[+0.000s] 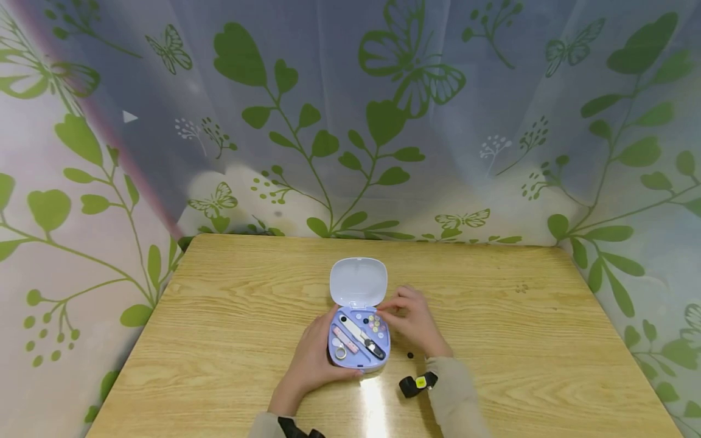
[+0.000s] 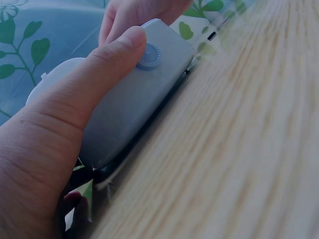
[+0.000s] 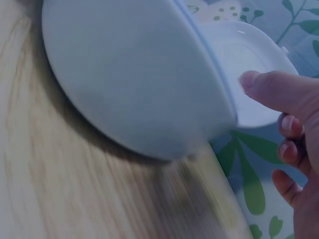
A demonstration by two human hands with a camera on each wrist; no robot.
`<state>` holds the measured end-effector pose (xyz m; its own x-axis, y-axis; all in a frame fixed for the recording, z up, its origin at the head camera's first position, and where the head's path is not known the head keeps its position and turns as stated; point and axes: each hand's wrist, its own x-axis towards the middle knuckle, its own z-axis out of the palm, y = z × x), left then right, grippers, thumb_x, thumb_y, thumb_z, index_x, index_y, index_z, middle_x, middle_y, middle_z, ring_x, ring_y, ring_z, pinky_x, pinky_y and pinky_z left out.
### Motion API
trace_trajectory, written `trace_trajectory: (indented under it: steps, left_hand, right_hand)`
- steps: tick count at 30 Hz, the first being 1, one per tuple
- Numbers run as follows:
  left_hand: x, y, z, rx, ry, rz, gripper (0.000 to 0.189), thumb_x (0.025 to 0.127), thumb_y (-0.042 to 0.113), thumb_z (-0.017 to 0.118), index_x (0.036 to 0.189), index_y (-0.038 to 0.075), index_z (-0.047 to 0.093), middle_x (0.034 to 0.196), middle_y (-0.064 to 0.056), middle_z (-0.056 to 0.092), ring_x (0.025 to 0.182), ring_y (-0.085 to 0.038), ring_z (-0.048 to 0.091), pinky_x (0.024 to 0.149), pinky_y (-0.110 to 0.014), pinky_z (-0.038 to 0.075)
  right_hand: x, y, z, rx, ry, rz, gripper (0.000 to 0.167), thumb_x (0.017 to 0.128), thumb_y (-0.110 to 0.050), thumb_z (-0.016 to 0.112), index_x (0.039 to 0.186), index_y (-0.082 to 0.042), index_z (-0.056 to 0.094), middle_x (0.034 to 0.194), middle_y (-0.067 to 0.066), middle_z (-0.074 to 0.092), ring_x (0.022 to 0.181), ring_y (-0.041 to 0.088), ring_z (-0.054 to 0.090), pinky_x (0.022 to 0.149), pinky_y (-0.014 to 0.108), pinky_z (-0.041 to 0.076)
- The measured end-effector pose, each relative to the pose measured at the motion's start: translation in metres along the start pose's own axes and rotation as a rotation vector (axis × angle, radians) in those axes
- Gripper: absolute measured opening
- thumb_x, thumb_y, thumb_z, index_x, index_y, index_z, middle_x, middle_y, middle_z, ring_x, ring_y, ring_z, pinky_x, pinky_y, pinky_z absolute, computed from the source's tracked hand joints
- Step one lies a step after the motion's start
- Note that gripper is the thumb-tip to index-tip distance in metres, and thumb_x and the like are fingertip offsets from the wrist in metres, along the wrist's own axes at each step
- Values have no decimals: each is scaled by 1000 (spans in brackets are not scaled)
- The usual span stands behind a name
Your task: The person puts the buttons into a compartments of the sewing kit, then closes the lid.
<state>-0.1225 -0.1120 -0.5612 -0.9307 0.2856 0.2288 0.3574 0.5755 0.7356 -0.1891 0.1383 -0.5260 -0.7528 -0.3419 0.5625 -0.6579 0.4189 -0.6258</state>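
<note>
A lavender sewing kit box (image 1: 358,363) stands on the table with its pale lid (image 1: 358,281) raised at the back. My left hand (image 1: 313,356) grips the box along its left side, the thumb across its front beside a round ridged button (image 2: 149,56). Inside lie white-and-black thread snips (image 1: 358,333), a pink-and-white strip (image 1: 345,339), a metal ring (image 1: 341,352) and several small buttons (image 1: 376,323) in the back-right compartment. My right hand (image 1: 409,316) reaches over that corner, thumb and fingertips close together at the rim; I cannot tell whether they pinch anything.
A small black round piece (image 1: 410,355) lies on the wooden table (image 1: 230,316), right of the box. Black wrist straps with cameras (image 1: 418,383) sit at both sleeves. Leaf-and-butterfly curtains (image 1: 328,121) hang behind the table's back edge and at both sides.
</note>
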Motion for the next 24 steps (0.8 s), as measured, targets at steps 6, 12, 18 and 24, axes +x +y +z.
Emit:
trace_trajectory:
  steps: [6, 12, 18, 24]
  left_hand:
    - [0, 0, 1, -1, -4, 4, 135, 54, 75, 82, 160, 22, 17, 152, -3, 42, 138, -25, 39, 115, -51, 27]
    - [0, -2, 1, 5, -5, 6, 134, 55, 75, 81, 160, 22, 17, 153, -2, 41, 139, -24, 38, 115, -51, 28]
    - [0, -3, 1, 1, -7, -2, 135, 54, 76, 81, 160, 23, 17, 153, -2, 41, 139, -23, 38, 116, -49, 26]
    - [0, -4, 1, 7, -13, -8, 135, 54, 78, 79, 160, 22, 16, 153, -2, 41, 139, -22, 38, 117, -48, 25]
  right_hand:
    - [2, -4, 11, 6, -54, 38, 10, 77, -11, 85, 82, -17, 79, 75, -9, 54, 77, 7, 47, 75, 30, 36]
    - [1, -5, 20, -54, -83, 48, 9, 78, -15, 85, 82, -20, 79, 75, -9, 51, 75, 6, 40, 72, 30, 30]
    - [2, -10, 24, -115, -59, 53, 10, 76, -15, 87, 79, -19, 79, 74, -8, 50, 74, 6, 39, 69, 30, 28]
    - [4, -25, 26, -142, -66, 229, 8, 77, -16, 87, 78, -15, 79, 72, -8, 51, 74, 9, 43, 72, 31, 35]
